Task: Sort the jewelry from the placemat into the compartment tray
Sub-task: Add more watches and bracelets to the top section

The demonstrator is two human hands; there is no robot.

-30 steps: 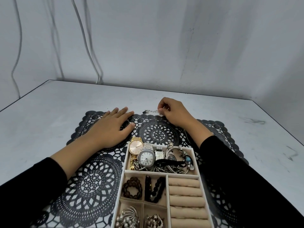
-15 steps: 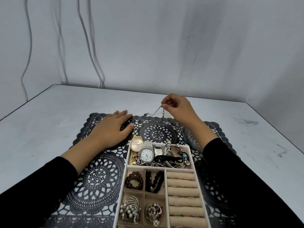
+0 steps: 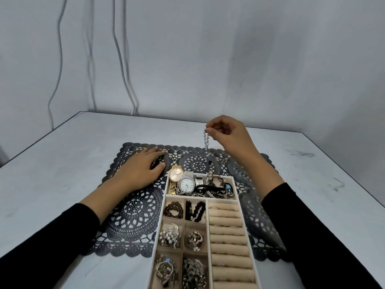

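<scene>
The left hand (image 3: 141, 170) lies flat, fingers straight, on the black lace-pattern placemat (image 3: 133, 209). The right hand (image 3: 227, 134), held up over the mat's far edge, pinches a thin silver chain bracelet (image 3: 205, 140) that dangles above the mat. Between the forearms, the white beige-lined compartment tray (image 3: 187, 196) holds watches (image 3: 186, 184), beads (image 3: 173, 209) and brooches (image 3: 169, 235).

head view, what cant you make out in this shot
All in the head view:
compartment tray: its near end is cut off by the bottom edge.
placemat under the left hand: hidden by the palm.
silver chain: top end hidden in the right hand pinch.
tangle beside the watches: too small to separate.
</scene>
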